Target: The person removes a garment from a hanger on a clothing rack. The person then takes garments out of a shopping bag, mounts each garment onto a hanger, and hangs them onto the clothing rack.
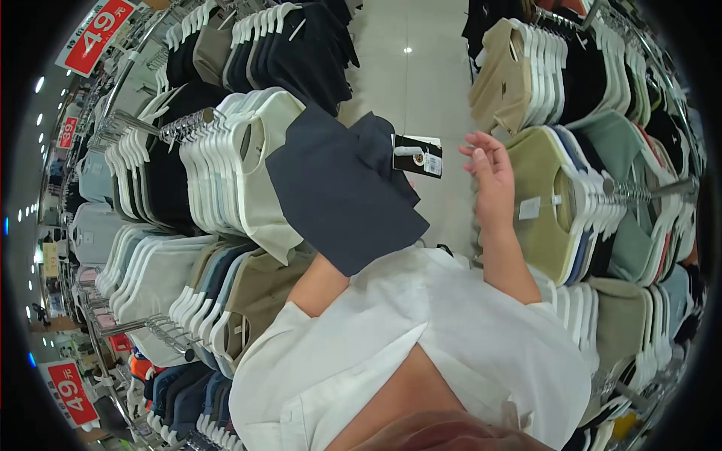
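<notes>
A dark grey-blue garment (338, 188) is draped over my left forearm and covers my left hand, whose fingers are almost wholly hidden beneath the cloth. From the garment's right side hangs a black tag (418, 156) with a white barcode label. My right hand (492, 173) is raised to the right of the tag, apart from it, with its fingers loosely spread and nothing in them.
Racks of shirts on white hangers (214, 180) line the left side. More racks, with a yellow-green top (538, 203) nearest, stand at the right. A tiled aisle (406, 68) runs ahead between them. Red price signs (96, 37) hang at the far left.
</notes>
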The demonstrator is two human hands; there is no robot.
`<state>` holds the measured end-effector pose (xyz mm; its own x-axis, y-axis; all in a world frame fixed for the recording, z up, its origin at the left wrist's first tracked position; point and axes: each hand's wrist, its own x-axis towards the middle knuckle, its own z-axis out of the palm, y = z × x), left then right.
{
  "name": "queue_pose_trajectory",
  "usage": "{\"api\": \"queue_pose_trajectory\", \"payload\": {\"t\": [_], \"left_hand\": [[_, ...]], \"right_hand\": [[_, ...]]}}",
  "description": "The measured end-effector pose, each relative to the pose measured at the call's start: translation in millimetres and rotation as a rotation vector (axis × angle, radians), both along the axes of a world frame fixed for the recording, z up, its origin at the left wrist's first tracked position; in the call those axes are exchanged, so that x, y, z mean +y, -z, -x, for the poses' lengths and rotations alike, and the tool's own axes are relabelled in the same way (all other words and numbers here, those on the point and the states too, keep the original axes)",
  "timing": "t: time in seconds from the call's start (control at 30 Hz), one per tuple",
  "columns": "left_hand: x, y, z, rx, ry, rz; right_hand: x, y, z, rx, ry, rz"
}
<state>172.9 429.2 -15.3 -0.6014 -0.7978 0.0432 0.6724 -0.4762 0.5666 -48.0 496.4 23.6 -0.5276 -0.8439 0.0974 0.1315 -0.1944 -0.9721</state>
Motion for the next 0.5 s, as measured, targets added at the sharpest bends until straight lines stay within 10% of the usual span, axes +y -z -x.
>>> {"api": "queue_pose_trajectory", "payload": {"t": [0.23, 0.5], "left_hand": [[-36.6, -0.2, 28.7, -0.049, -0.041, -0.011], [-103.5, 14.7, 51.3, -0.065, -0.023, -0.033]], "right_hand": [[-41.2, 22.0, 35.4, -0.404, -0.297, -0.252], [-105.4, 20.5, 63.5, -0.233, -0.196, -0.128]]}}
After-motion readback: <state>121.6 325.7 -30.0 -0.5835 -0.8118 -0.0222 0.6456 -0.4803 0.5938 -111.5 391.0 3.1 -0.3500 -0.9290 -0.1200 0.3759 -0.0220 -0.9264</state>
